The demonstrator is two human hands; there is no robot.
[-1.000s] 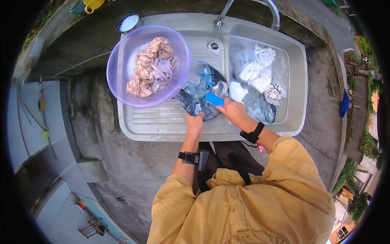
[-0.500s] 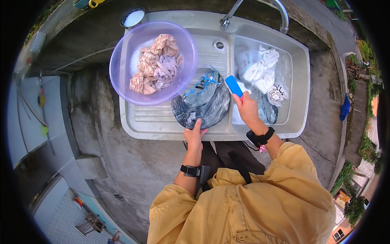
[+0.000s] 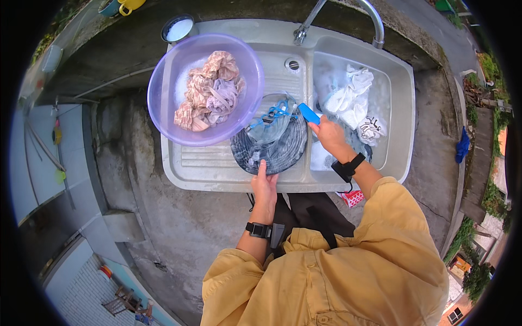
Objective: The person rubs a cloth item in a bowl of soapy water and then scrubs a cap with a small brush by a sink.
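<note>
A dark, streaked round hat (image 3: pixel 291 149) with a wide brim and a blue cord lies on the ridged drainboard. At its near edge my left hand (image 3: pixel 265 182) grips the brim, thumb on top and the other fingers beneath. My right hand (image 3: pixel 329 135) is closed around a blue scrub brush (image 3: pixel 309 114), held just beyond the hat's right edge; its bristles do not show. White wet cloths (image 3: pixel 353 98) lie in the sudsy basin to the right of that hand, with a dark cloth partly hidden below my right wrist.
A purple basin (image 3: pixel 157 103) with pink and lilac clothes stands on the left of the sink (image 3: pixel 217 185). Behind it sits a dark bowl of white powder (image 3: pixel 179 28). The metal faucet (image 3: pixel 375 22) arches over the back of the right basin. A concrete wall runs behind.
My right hand has moved slightly left and the brush has tilted toward the hat. My left hand keeps its grip on the brim. The whole view has shifted slightly.
</note>
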